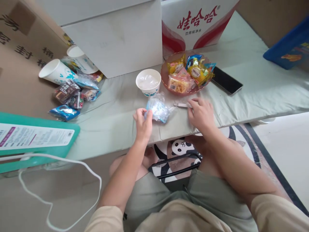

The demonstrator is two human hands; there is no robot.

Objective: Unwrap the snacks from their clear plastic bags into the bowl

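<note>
Pale green cloth covers the low surface (253, 93), with a white box and a red-and-white carton standing at twelve o'clock. At the centre, the left hand (143, 124) pinches the near corner of a crinkled clear-and-blue wrapper (158, 109) between thumb and fingers, the wrapper lying on the cloth just this side of a white paper cup (148, 82). The right hand (202, 114), at three o'clock from the wrapper, rests curled with its fingertips on a small flat silvery tool (180, 105); whether it truly grips it I cannot tell. The wrapper looks still closed, so I judge the opening barely begun, and the reddish bowl (166, 83) of packaged snacks (185, 75) at one o'clock looks full and untouched. A dark phone (226, 80) lies at two o'clock beside the bowl. More packets and tipped cups crowd ten o'clock. Both hands sit close to the surface's near edge; open cloth lies at eight o'clock and four o'clock.
</note>
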